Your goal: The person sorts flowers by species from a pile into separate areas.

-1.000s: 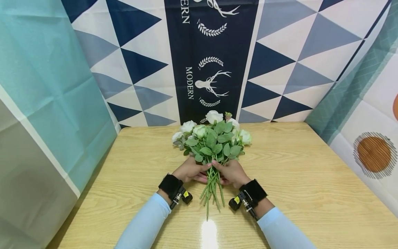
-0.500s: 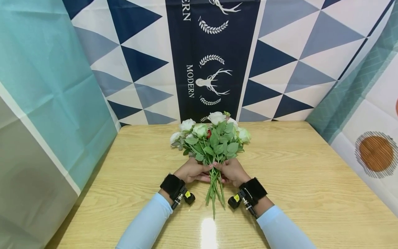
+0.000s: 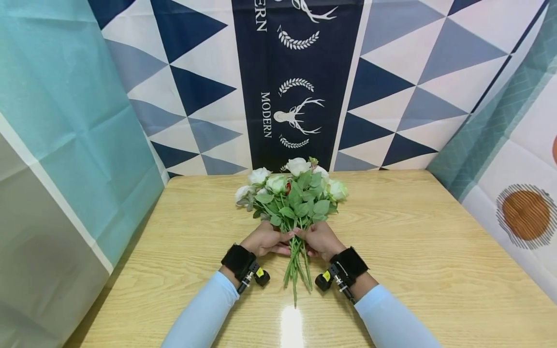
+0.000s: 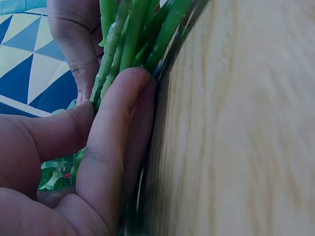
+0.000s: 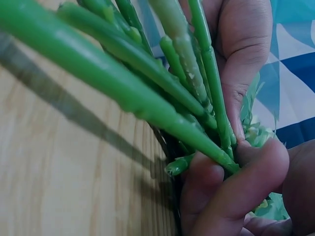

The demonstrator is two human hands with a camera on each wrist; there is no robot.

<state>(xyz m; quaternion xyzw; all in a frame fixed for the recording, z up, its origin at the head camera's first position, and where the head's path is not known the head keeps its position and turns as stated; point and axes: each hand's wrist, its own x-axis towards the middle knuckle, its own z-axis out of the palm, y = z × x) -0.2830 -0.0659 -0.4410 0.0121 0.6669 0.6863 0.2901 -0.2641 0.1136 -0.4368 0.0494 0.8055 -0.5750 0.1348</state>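
A bouquet of white and pale green roses (image 3: 300,205) is held low over the table, blooms pointing away from me and stems (image 3: 297,273) toward me. A small red spot shows among its leaves. My left hand (image 3: 266,240) grips the stem bundle from the left, thumb on top and fingers (image 4: 106,152) curled beneath. From the other side my right hand (image 3: 322,240) grips the same bundle, its thumb meeting the left thumb over the crossing stems. Close up, the right fingers (image 5: 241,189) curl around the green stems just above the wood. Parts of both hands are hidden beneath the bundle.
The light wooden table (image 3: 413,270) extends to either side of the hands. Behind it hangs a patterned cloth (image 3: 291,96), close to the blooms. A teal and grey cloth (image 3: 65,121) closes the left, another printed cloth (image 3: 518,154) the right.
The bouquet has shifted slightly left and turned a little in both hands, and a red spot now shows among the leaves. Both hands keep their grip on the stems.
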